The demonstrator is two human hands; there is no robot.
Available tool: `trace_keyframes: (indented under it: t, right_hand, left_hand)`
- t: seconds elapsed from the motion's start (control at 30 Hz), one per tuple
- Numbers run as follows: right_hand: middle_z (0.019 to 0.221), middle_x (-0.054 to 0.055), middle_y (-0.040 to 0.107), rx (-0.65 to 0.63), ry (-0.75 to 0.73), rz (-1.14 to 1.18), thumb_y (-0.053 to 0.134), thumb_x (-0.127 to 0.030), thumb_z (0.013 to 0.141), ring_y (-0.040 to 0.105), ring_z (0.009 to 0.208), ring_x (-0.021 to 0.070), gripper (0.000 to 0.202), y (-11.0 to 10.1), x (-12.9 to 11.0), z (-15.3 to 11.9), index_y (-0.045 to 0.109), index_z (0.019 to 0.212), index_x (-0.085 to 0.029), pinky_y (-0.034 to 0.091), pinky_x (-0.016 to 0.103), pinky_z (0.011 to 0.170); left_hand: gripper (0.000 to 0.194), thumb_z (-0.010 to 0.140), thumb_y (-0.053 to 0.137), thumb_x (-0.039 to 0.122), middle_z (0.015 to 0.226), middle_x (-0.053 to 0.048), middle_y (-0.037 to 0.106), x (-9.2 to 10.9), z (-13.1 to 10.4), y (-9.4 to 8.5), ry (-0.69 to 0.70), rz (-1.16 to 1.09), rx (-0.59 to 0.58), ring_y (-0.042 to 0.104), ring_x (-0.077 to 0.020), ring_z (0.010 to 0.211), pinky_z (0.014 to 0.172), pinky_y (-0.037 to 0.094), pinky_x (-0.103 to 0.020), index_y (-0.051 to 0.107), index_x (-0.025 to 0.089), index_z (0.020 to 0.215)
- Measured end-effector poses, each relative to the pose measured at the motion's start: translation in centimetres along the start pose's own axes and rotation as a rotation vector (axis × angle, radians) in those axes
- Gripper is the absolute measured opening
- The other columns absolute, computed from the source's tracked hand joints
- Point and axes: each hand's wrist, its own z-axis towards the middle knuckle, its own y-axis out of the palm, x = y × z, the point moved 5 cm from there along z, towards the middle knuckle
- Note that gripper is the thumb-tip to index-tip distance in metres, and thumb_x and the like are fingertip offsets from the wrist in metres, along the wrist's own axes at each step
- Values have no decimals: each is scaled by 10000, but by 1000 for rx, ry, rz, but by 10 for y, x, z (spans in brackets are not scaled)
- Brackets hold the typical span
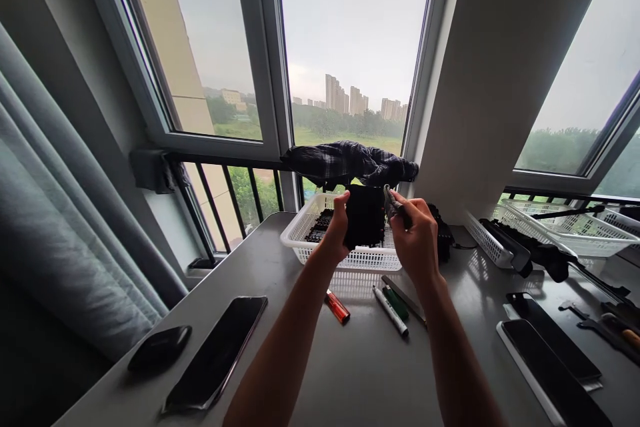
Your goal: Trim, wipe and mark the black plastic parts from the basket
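Note:
My left hand (338, 230) grips the left edge of a black rectangular part (365, 217), held up above a white plastic basket (295, 240). At the part's right edge, my right hand (414, 227) is closed on a crumpled grey cloth (391, 203). More black parts (319, 225) lie in the basket, partly hidden by the held piece and my left hand.
A red marker (338, 307), a white marker (391, 311) and a green item (396, 303) lie before the basket. A phone (220, 353) and a black mouse (159, 348) are at left. Right are phones (553, 363), tools (610, 330) and baskets (580, 233).

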Motion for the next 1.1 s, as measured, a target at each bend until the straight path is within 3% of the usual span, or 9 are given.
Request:
trace_keyframes:
  t: [0.13,0.33,0.53,0.77,0.9,1.1]
  right_hand:
    - [914,77,576,-107,23,-90,444,-160,848,574,752,188,468,18,0,-7,630,1276,-200,480,340,763]
    - [941,115,614,-90,116,-77,419,-166,862,596,781,213,477,29,-2,-15,607,1301,-163,478,343,747]
    - [867,84,624,-220,128,-36,443,-141,843,615,778,211,408,38,-5,-19,682,1171,-183,472,307,722]
    - [873,95,587,-414,82,-251,443,-58,823,608,689,220,452,57,-26,-34,622,1222,-175,412,300,608]
    - [842,94,593,-432,95,-278,461,-68,824,603,664,211,345,56,-28,-34,670,1078,-172,379,290,586]
    - [721,97,626,-331,116,-257,484,-126,801,587,670,203,231,48,-17,-32,711,803,-170,373,282,600]
  left_hand:
    - [433,853,535,491,802,-76,754,-15,0,6,-74,132,27,718,-251,800,717,566,-301,693,145,1060]
    - [415,831,580,448,830,-62,755,-18,1,9,60,162,33,705,-246,872,765,543,-278,700,139,1080]
    - [457,843,522,458,849,-63,748,1,0,12,209,105,19,697,-231,875,806,536,-292,674,129,1121]
    - [522,857,435,551,820,-62,735,26,-9,4,165,-24,38,702,-220,801,746,552,-291,667,151,1101]
    - [507,868,423,529,828,-61,735,26,-8,3,157,-46,19,702,-215,804,742,552,-288,657,154,1116]
    - [528,860,446,540,837,-57,730,14,0,2,186,-35,-17,695,-195,805,720,541,-257,632,151,1165]
